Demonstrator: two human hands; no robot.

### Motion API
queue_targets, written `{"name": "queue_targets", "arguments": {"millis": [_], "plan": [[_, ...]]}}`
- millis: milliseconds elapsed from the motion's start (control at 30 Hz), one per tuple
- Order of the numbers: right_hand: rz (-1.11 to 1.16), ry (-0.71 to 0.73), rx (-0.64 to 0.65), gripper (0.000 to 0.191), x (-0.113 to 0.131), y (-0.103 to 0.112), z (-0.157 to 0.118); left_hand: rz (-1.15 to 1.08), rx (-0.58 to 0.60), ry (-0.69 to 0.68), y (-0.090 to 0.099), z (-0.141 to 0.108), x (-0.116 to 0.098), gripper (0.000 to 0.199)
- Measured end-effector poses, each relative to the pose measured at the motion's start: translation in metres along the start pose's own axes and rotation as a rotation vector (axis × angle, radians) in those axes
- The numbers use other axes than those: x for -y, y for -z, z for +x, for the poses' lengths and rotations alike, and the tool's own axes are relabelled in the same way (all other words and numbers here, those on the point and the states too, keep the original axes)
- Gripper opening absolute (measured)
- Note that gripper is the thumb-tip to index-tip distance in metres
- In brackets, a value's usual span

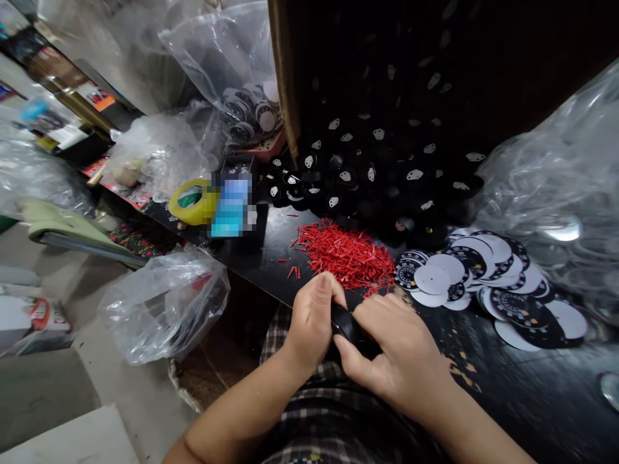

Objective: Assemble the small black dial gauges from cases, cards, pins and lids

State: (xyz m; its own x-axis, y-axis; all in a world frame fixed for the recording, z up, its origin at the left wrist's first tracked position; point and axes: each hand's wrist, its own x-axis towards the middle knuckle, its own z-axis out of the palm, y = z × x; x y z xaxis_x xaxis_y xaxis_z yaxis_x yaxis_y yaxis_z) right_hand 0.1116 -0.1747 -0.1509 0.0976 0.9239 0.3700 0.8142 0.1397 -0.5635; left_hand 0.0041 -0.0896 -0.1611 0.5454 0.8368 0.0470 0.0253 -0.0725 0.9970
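Note:
My left hand (314, 316) and my right hand (396, 341) are together at the table's front edge, both closed around a small black part (342, 322). My fingers cover most of it, so its full shape is hidden. Just beyond them a heap of thin red pieces (343, 254) lies on the black table (503, 380). Round black and white printed discs (522, 309) are spread in overlapping piles to the right of the heap. Behind it sits a large pile of black parts with small white plates (345, 176).
A yellow tape roll (178, 209) lies at the left beside a blurred blue item (229, 209). A clear plastic bag (164, 303) hangs at the table's left edge. Another bag (251, 64) holds discs at the back. More clear plastic (556, 167) rises at the right.

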Motion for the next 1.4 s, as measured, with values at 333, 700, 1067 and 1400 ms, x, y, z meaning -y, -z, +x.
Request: {"name": "queue_targets", "arguments": {"millis": [333,700,1067,1400], "plan": [[0.067,0.058,-0.149,0.021,0.007,-0.012,-0.001,0.212,0.092,-0.24,0.001,-0.002,-0.008,0.046],[0.247,-0.23,0.126,0.031,-0.02,0.006,-0.019,0.75,-0.181,-0.067,0.116,-0.02,0.024,0.024],[0.158,-0.167,0.127,0.027,-0.02,0.007,-0.024,0.854,0.035,-0.28,-0.003,0.136,0.017,0.044],[0.733,-0.696,-0.064,0.042,-0.043,0.009,-0.019,0.51,0.375,-0.336,0.019,0.041,0.001,0.053]]}}
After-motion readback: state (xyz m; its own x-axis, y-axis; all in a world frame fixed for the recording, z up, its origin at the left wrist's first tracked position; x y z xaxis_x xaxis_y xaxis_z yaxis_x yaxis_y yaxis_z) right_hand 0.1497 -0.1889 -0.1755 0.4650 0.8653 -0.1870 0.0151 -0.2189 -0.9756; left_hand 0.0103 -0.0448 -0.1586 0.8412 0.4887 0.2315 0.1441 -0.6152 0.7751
